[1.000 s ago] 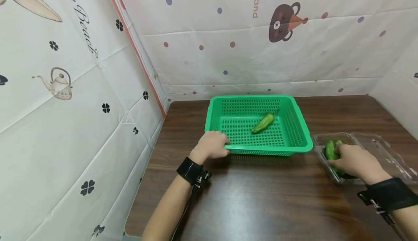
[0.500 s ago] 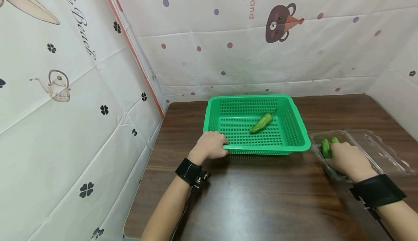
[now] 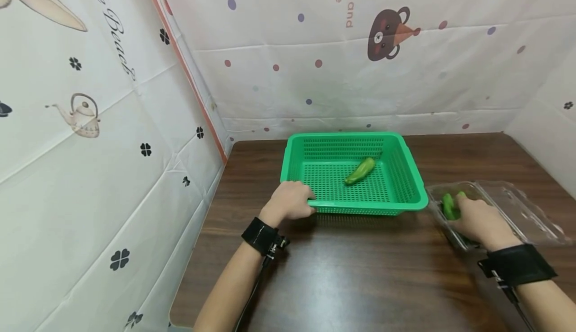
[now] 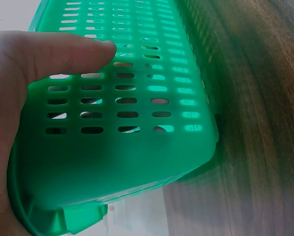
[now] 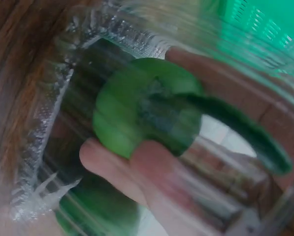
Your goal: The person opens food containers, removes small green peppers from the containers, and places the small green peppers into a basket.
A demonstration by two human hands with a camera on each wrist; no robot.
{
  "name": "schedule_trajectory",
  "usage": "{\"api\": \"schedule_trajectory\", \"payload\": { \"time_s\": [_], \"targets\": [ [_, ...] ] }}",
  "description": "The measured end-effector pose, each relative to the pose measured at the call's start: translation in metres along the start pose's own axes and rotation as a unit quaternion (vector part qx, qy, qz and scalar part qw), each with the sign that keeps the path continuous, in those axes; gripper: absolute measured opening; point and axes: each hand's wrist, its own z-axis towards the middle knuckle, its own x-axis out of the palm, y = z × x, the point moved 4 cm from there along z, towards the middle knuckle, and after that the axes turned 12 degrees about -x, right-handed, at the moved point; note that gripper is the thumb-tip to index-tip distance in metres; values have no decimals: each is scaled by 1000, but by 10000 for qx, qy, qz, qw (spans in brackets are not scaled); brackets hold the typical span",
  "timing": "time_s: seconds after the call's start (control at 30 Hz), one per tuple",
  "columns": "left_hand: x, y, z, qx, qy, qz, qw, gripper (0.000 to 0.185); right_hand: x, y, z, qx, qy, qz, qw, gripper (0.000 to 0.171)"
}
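Left hand (image 3: 290, 201) gripping the near-left rim of the green perforated plastic basket (image 3: 405, 184), steadying it. Right hand (image 3: 477, 218), off at three o'clock, fingers curled round a green pepper (image 5: 147, 114) inside the clear plastic clamshell box (image 3: 517, 204). Pick-up under way; next likely calls for lifting clear and across towards nine o'clock.

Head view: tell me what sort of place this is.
Likely a makeshift recording booth, not a kitchen: cartoon-printed sheets wall in a dark wooden table that bears only a green basket and a clear plastic tray.
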Motion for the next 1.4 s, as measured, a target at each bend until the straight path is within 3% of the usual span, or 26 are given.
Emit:
{"api": "schedule_trajectory", "payload": {
  "time_s": [0.13, 0.3, 0.57, 0.8, 0.9, 1.1, 1.33, 1.4],
  "targets": [
    [-2, 0, -1, -19, -10, -9, 10000, 19, 0, 0, 0, -6, -1, -4, 10000, 36],
    [-2, 0, 0, 17, -14, -16, 10000, 28, 3, 1, -1, 82, 28, -14, 10000, 37],
    [-1, 1, -1, -20, -48, -3, 10000, 19, 2, 1, 3, 94, 67, 14, 9999, 37],
    [-1, 0, 0, 69, -132, -47, 9999, 46, 3, 3, -1, 176, -74, -234, 9995, 37],
    [0, 0, 1, 89, -155, -66, 9998, 48, 3, 2, -2, 292, -83, -242, 9992, 37],
    [2, 0, 1, 84, -126, -59, 9999, 45, 5, 1, -1, 399, -9, -103, 9991, 38],
    [1, 1, 0, 17, -95, -124, 9999, 21, 5, 1, 0, 324, 9, -33, 9995, 37],
    [2, 0, 0, 34, -85, -121, 9999, 24, 5, 2, 0, 324, 1, -14, 9995, 38]
  ]
}}
